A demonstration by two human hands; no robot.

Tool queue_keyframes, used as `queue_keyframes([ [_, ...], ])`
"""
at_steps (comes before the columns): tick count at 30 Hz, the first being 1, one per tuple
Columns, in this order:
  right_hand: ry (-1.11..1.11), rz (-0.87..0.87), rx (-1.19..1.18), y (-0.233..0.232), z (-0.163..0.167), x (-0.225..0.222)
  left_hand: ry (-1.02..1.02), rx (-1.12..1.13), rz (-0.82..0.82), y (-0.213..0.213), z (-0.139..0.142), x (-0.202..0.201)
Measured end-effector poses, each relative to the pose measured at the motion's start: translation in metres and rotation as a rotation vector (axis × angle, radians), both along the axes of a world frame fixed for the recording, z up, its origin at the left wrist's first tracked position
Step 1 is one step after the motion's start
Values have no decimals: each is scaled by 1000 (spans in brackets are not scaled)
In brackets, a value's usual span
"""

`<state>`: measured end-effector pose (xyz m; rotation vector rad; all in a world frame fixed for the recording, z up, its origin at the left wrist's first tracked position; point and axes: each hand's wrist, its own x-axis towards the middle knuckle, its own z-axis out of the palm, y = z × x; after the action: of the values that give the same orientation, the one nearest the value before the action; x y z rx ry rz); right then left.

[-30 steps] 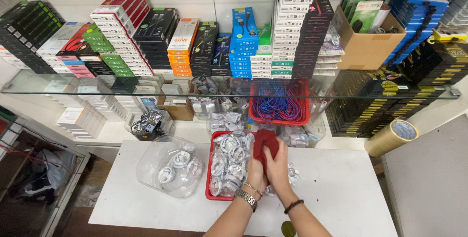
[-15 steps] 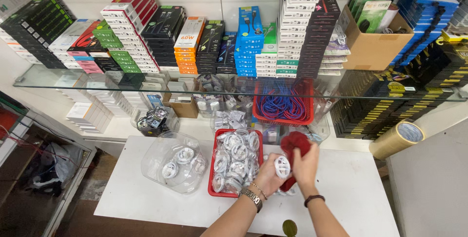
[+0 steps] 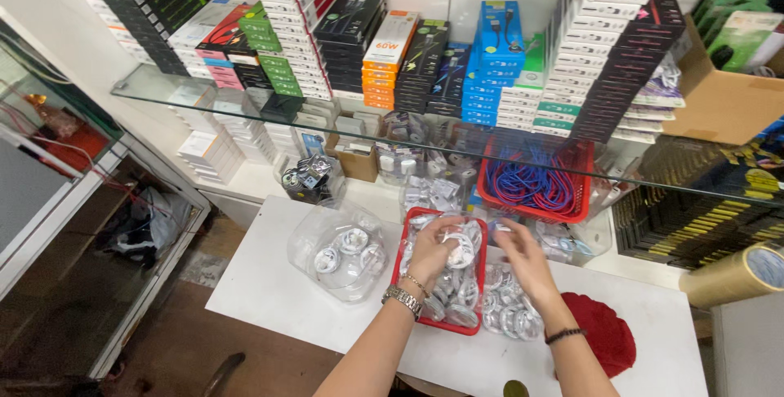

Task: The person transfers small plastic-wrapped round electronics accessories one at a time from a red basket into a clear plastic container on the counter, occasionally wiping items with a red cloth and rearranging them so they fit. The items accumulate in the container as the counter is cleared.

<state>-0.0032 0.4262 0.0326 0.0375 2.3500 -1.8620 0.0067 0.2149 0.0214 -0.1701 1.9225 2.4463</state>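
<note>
A bagged white coiled cable point(image 3: 459, 248) sits pinched in the left hand point(image 3: 435, 252), held just over the red tray point(image 3: 402, 258) that is packed with more of the same clear-wrapped white cables. The left fingers curl around the packet's near edge, thumb on top, a metal watch point(image 3: 403, 300) on that wrist. The right hand point(image 3: 527, 265) hovers beside it, over a loose heap of bagged cables point(image 3: 508, 309) lying on the white table point(image 3: 278, 295) just right of the tray; its fingers are spread and relaxed, reaching toward the packet's far side, though whether the fingertips actually touch it is hard to tell from this angle. A dark bracelet point(image 3: 563, 335) rings that wrist.

Out to the right, a flat red cloth point(image 3: 606, 336) lies on the table near the right forearm. To the left of the tray, a clear plastic bag point(image 3: 339, 252) holds several more white coils. Behind, under the glass shelf point(image 3: 163, 91), a red basket point(image 3: 572, 211) carries blue cords. Stacked boxes point(image 3: 390, 54) in many colours line the shelf, and a roll of brown tape point(image 3: 735, 276) rests at far right.
</note>
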Motion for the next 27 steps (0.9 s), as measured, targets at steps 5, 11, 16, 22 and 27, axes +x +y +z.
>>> queue_keyframes([
  [5, 8, 526, -119, -101, 49, -32, 87, -81, 79, -83, 25, -3],
  [11, 103, 618, 115, -221, 40, -29, 120, -614, 802, -191, 30, 24],
  [16, 74, 831, 411, -306, -2, -11, -137, -568, 798, -226, 18, 43],
  [22, 156, 864, 733, -330, -28, 7, -116, -660, 706, -231, 12, 51],
  [27, 283, 1212, 976, -330, -57, 26, -67, -747, 665, -229, 17, 58],
])
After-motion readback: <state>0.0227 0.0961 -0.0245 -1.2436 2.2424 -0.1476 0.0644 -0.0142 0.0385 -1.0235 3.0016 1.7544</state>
